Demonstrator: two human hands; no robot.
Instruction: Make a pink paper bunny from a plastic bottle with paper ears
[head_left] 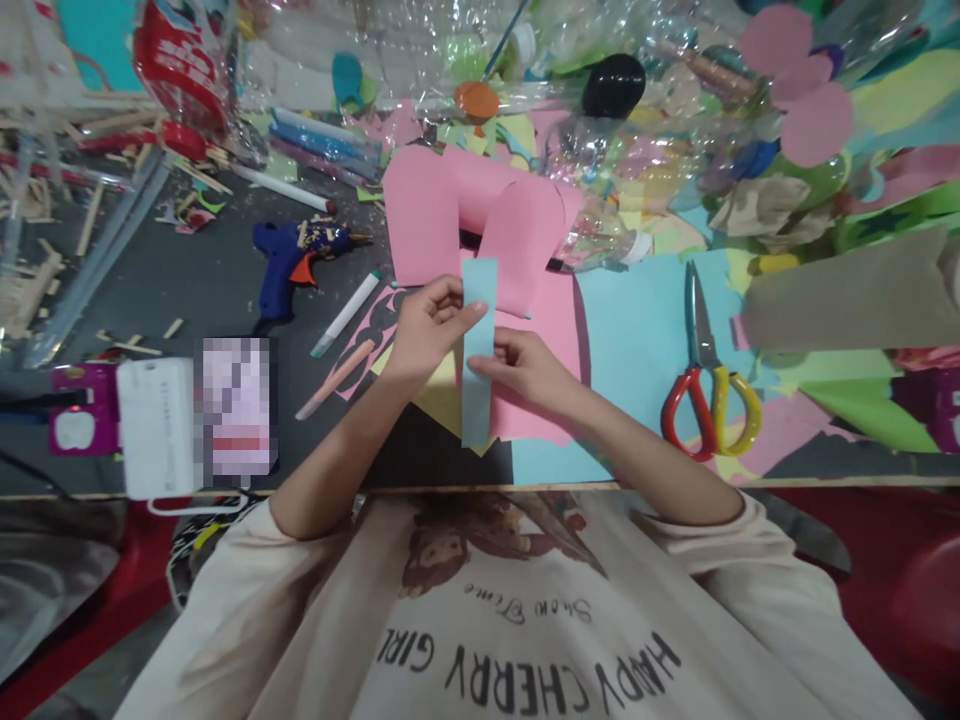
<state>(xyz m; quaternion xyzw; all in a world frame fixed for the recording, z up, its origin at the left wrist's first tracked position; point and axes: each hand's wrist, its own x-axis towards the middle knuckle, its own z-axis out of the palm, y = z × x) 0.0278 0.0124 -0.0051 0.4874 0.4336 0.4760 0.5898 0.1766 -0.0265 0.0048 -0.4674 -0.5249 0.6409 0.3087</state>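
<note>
A narrow strip of light blue paper stands lengthwise between my two hands. My left hand pinches its upper part, thumb across the front. Lower down, my right hand grips the strip's right edge, its thumb also on the front. Behind the strip are pink paper pieces with rounded tops, and a pink sheet lies under my right hand. Yellow paper shows beneath my left wrist. To the right, scissors with one red and one yellow handle rest on a light blue sheet.
On the left lie a blue glue gun, a white marker, a peach marker, a white box-shaped device and wooden sticks. Plastic bottles and paper scraps crowd the back. A grey-brown paper roll is at right.
</note>
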